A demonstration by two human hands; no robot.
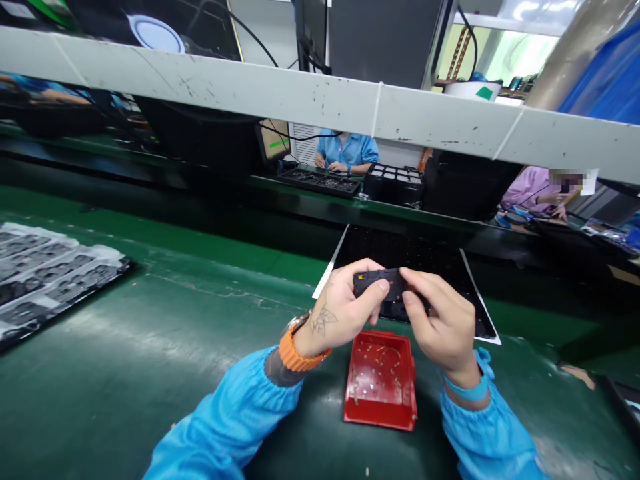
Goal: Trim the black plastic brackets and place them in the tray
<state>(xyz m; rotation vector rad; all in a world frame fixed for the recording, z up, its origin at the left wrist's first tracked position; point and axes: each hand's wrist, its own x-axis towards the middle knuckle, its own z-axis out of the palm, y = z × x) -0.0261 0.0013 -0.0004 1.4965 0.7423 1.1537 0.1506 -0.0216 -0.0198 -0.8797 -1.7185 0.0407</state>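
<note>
Left hand [340, 308] and right hand [444, 323] both pinch the small black part [381, 283], which is probably best held level above the red tray [379, 420] by the table's [150, 360] near edge.

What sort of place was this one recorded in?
Probably a factory assembly line: a long green bench, a tray of small dark parts, and a co-worker in blue opposite. The left hand and right hand grip a small black part over a red box.
</note>
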